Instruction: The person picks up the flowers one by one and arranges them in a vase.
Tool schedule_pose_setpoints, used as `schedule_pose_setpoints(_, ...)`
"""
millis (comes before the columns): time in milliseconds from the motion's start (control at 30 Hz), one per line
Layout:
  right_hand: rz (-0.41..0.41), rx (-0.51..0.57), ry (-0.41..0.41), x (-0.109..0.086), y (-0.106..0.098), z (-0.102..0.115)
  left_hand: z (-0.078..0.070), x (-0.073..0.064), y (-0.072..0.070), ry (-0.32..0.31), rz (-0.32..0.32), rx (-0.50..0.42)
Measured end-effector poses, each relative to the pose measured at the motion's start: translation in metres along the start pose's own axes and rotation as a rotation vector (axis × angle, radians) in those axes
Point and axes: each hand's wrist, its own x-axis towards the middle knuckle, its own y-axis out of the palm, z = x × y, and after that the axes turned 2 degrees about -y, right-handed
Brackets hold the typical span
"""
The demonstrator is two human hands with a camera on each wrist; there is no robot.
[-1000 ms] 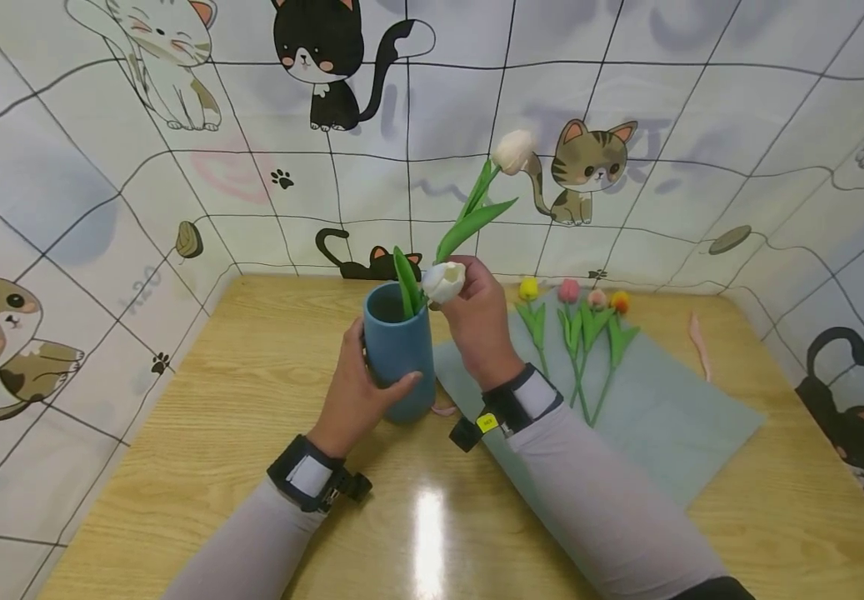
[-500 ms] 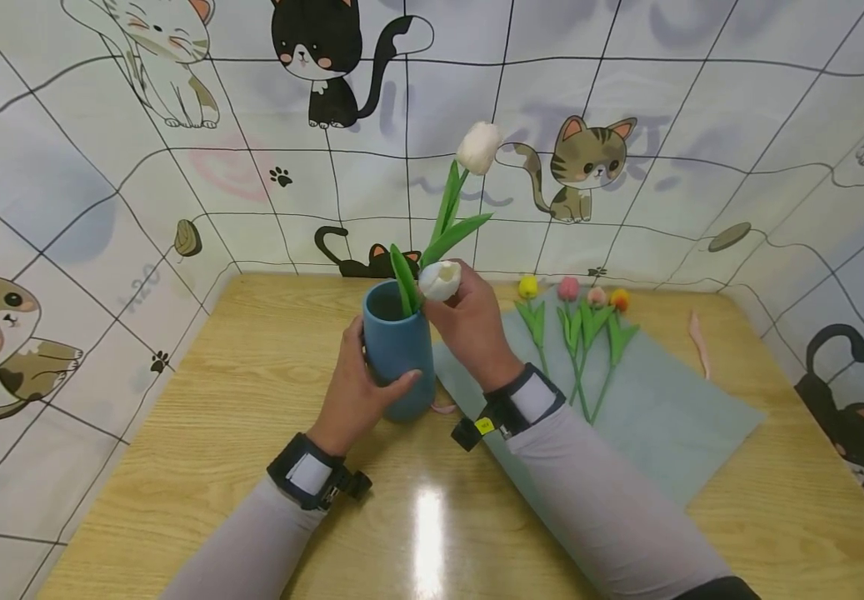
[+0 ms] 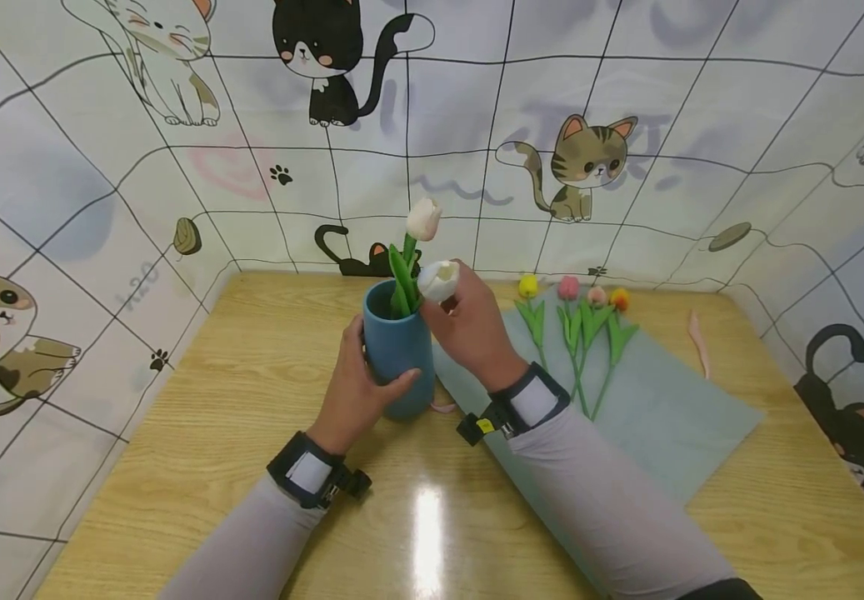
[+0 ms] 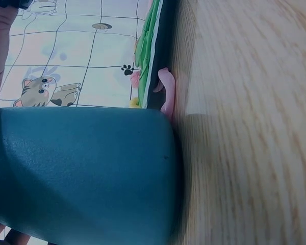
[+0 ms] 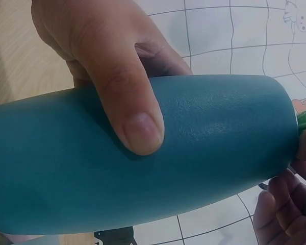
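Note:
A blue vase (image 3: pixel 399 367) stands on the table, and my left hand (image 3: pixel 357 383) grips its side, thumb across the front as seen in the right wrist view. Two tulips stand in the vase with their green leaves (image 3: pixel 404 283) at its mouth. The pale pink tulip (image 3: pixel 423 220) rises above the far side of the rim. A white tulip (image 3: pixel 439 281) leans out over the right rim. My right hand (image 3: pixel 472 321) pinches the white tulip beside its bloom, thumb close to the rim. Stems inside the vase are hidden.
Right of the vase lies a grey-green wrapping sheet (image 3: pixel 671 417) bearing several tulips, among them a yellow tulip (image 3: pixel 528 288) and a pink tulip (image 3: pixel 568 290). A pink ribbon (image 3: pixel 698 345) lies at the right; another pink strip (image 4: pixel 167 92) lies beside the vase base. Cat-print walls (image 3: pixel 446 100) surround the table.
The pale pink tulip has moved left and down into the vase, its bloom now much lower. My right hand stays by the rim at the white tulip. The left hand keeps its grip.

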Motion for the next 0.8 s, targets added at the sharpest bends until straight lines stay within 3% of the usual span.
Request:
schedule_pose_setpoints(367,0.025,-0.007,0.024,0.002,-0.003,-0.004,-0.001,0.001,0.001,0.004,-0.001,-0.013)
schedule_pose_setpoints(800,0.129,-0.043,0.061,-0.006,-0.018,-0.011,0.000,0.002,0.003,0.010,-0.016,0.006)
